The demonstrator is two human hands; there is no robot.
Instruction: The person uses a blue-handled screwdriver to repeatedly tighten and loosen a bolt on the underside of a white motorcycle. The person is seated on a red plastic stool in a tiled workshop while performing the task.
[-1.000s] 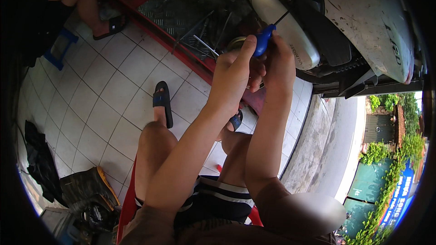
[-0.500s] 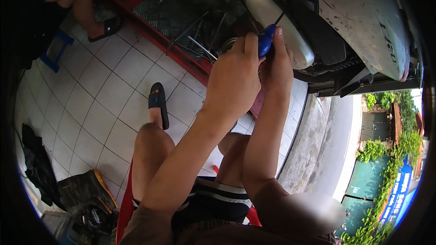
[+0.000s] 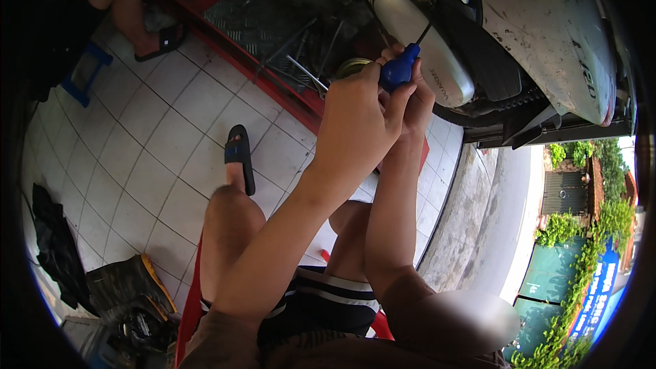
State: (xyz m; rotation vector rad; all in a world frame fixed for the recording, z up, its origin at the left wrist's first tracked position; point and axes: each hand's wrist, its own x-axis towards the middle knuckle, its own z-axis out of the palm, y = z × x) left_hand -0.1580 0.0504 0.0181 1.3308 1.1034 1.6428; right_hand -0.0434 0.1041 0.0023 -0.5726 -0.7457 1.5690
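My left hand [image 3: 355, 113] is closed, its thumb and index finger against the rounded blue handle of a screwdriver [image 3: 396, 74]. Behind and to the right, my right hand [image 3: 417, 104] curls its fingers round the same handle; its palm is partly hidden by the left hand. The thin dark shaft points up and right, in front of a long silver cover [image 3: 424, 48] on a motorbike [image 3: 547, 34]. Whether the tip touches anything I cannot tell. Just left of the fingers sits a round brass-coloured rim [image 3: 354, 66], partly covered by my left hand.
A red-edged platform [image 3: 236, 58] with a dark treadplate top lies under the motorbike. A chrome rod [image 3: 305, 72] rests by its edge. At upper left, another person's leg [image 3: 130, 14] is beside a blue stool [image 3: 89, 75]. Dark boots [image 3: 130, 287] stand at lower left.
The screwdriver handle has tilted so more of its round end shows. My left thumb has come onto it, and my right fingers have shifted round it. Both hands stay near the same place.
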